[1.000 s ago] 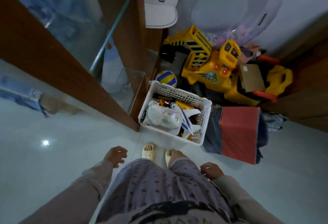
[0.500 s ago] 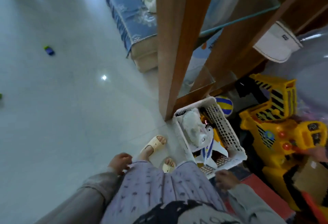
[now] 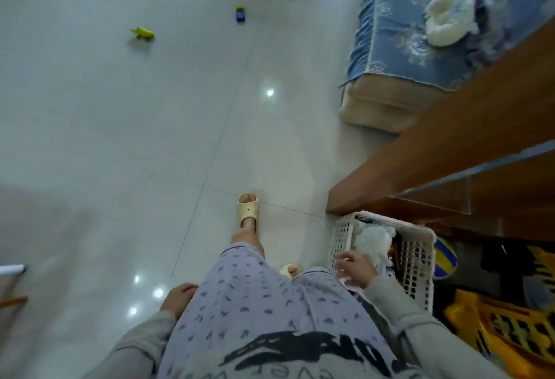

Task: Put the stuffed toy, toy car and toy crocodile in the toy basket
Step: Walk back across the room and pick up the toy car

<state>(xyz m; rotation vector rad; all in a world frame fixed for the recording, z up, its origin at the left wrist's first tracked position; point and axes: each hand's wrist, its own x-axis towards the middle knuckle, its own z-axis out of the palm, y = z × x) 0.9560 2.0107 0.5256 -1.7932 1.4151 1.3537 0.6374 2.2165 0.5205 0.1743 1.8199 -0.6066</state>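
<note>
A small green toy crocodile lies on the tiled floor at the far upper left. A blue toy car sits a little to its right, further off. The white plastic toy basket stands at my lower right beside a wooden post, with a white stuffed toy and other toys inside. My right hand hangs beside the basket's near wall, fingers loosely apart, holding nothing. Down by my left thigh, my left hand is loosely curled and empty. Both floor toys are far from my hands.
A wooden shelf unit with a glass panel runs along the right. Behind it is a sofa with a blue cover and a white fluffy item. A yellow ride-on toy and a ball sit past the basket.
My view has swung left from the basket toward the floor, bringing the crocodile and car into sight. My left foot has stepped forward. Both hands stay empty.
</note>
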